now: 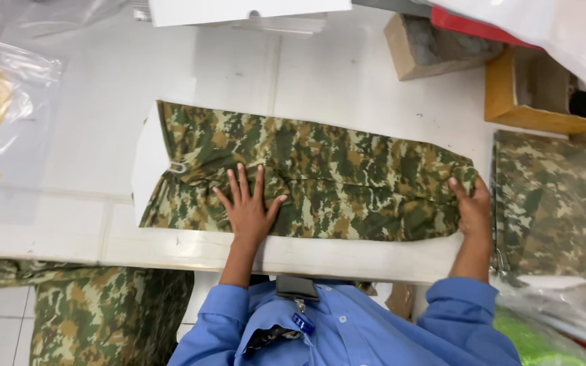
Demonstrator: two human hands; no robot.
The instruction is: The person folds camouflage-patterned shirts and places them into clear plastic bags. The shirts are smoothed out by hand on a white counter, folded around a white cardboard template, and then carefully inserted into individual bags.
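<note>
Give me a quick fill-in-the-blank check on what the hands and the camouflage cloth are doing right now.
1. The left hand lies flat with fingers ____ on the camouflage cloth.
2. The right hand grips the cloth's ____ end.
3. The cloth lies on a ____ table.
4. The person's sleeves are ____.

Missing words: spread; right; white; blue

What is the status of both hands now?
Left hand flat on camouflage garment. Right hand grips its end. Folded camouflage stack close beside.
</note>
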